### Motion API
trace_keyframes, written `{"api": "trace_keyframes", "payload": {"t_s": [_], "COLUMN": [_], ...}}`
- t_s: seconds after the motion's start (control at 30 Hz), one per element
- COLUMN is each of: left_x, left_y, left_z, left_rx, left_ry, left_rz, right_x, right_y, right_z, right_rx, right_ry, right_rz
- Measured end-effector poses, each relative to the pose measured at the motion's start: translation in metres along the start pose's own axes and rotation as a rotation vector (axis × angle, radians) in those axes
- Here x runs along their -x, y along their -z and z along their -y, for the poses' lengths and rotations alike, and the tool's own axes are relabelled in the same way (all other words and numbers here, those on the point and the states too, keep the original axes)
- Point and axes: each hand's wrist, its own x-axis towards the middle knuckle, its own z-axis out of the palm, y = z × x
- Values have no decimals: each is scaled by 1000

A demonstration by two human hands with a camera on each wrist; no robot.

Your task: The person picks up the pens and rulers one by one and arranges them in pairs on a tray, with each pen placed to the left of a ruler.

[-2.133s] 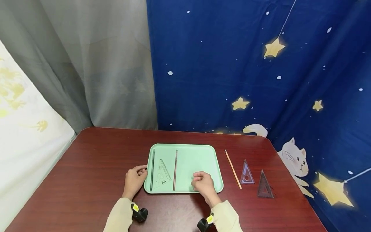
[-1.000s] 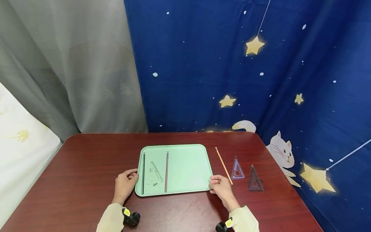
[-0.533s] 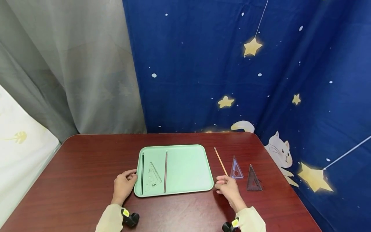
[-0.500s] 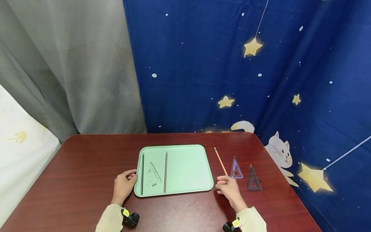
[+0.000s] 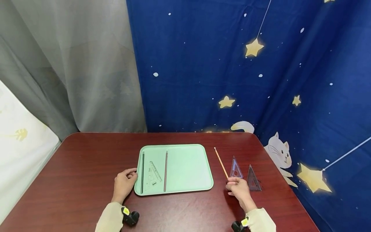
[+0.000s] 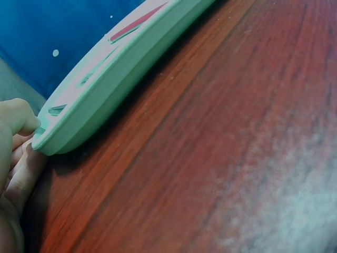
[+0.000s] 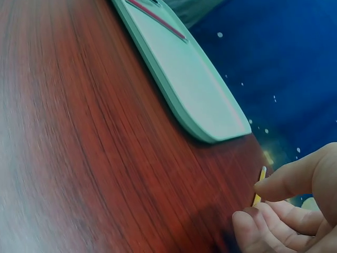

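The left hand [image 5: 124, 186] grips the left rim of a pale green tray [image 5: 189, 167]; in the left wrist view its thumb [image 6: 23, 117] lies on top and fingers sit below the rim. On the tray lie a dark pencil [image 5: 142, 172], a clear set square [image 5: 155, 172] and a red pencil [image 5: 166, 170]. The right hand [image 5: 240, 190] is at the near end of an orange pencil [image 5: 221, 162] on the table. The right wrist view shows that pencil [image 7: 257, 199] in the gap between thumb and loosely bent fingers.
Right of the orange pencil lie a purple set square [image 5: 235, 167], partly behind the right hand, and a dark grey set square [image 5: 253, 180]. The reddish-brown table [image 5: 179, 212] backs onto grey and blue curtains [image 5: 191, 80].
The right hand has moved from over the tray, past its right rim, to the orange pencil's near end. The left hand stays on the rim; the head view has shifted.
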Motion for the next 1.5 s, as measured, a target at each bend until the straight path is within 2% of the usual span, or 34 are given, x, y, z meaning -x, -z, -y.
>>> {"api": "trace_keyframes", "payload": {"t_s": [0.2, 0.43, 0.6, 0.77, 1.33, 1.5], "left_x": [-3, -4, -5, -7, -3, -2], "left_y": [2, 2, 0, -2, -2, -4], "left_z": [-1, -2, -3, -3, 1, 3], "left_rx": [-8, -10, -5, 0, -2, 6], "left_ry": [3, 6, 4, -10, 8, 7], "left_rz": [-11, -3, 0, -9, -23, -17], "right_x": [-7, -17, -26, -33, -49, -52], "right_y": [8, 13, 19, 23, 22, 22], "right_z": [-6, -5, -12, -10, -8, -8], "right_rx": [-15, 28, 10, 107, 346, 382], "right_ry": [59, -22, 7, -28, 13, 27], "right_rz": [-1, -40, -52, -90, -178, -201]}}
